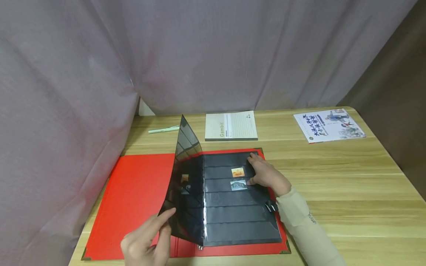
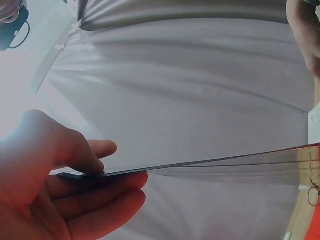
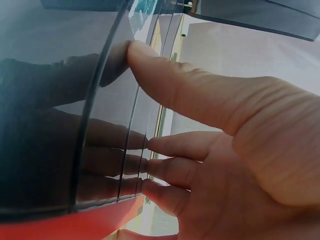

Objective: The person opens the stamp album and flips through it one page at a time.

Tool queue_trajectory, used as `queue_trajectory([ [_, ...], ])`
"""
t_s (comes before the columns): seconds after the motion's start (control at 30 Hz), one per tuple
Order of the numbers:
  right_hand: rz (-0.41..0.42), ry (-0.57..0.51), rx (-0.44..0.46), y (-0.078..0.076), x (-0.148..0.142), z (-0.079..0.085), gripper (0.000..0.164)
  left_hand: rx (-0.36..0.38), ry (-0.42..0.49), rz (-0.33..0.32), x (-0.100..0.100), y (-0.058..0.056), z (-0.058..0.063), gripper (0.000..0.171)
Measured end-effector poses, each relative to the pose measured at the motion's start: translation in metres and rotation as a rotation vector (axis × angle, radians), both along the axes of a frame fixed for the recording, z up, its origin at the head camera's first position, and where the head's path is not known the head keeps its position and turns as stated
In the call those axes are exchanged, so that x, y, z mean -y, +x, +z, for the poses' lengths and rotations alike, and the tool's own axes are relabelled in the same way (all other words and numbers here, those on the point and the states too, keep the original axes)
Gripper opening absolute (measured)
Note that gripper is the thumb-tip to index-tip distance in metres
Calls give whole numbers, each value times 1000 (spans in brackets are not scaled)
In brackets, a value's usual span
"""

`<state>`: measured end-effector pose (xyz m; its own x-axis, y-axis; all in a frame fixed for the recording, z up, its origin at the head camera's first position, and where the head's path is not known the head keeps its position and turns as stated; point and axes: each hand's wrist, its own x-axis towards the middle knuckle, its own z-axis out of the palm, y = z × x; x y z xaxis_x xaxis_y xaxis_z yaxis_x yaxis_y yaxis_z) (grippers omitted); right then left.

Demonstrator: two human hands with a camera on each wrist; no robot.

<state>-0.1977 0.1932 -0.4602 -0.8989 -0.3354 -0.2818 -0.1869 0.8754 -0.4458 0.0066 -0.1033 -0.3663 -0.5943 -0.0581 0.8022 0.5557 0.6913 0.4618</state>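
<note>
A red stamp album (image 1: 143, 184) lies spread on the table with black pocket pages. My left hand (image 1: 148, 236) pinches the lower outer corner of a raised black page (image 1: 186, 147) between thumb and fingers; the left wrist view shows this page (image 2: 200, 162) edge-on in the hand. On the flat right page (image 1: 243, 214) sit an orange stamp (image 1: 237, 172) and a grey-blue stamp (image 1: 238, 185). My right hand (image 1: 267, 173) rests on that page's outer edge, thumb beside the grey-blue stamp. In the right wrist view its fingertips (image 3: 155, 142) touch the glossy page surface.
Behind the album lie a Gambit notebook (image 1: 231, 125) and a light green pen (image 1: 164, 129). A white illustrated booklet (image 1: 329, 125) is at the back right of the wooden table (image 1: 352, 199). Grey curtain (image 1: 213, 55) hangs along the back and left.
</note>
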Motion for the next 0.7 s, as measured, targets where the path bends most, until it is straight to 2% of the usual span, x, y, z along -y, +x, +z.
queue_trajectory([
  [0.27,4,-1,-1,0,-1,1,88,94,-3,107,6,8,-3,29],
  [0.47,23,2,-16,0,-2,1,88,122,-2,124,7,14,-7,30],
  [0.7,24,10,4,-2,-1,3,89,172,2,106,5,21,-1,29],
])
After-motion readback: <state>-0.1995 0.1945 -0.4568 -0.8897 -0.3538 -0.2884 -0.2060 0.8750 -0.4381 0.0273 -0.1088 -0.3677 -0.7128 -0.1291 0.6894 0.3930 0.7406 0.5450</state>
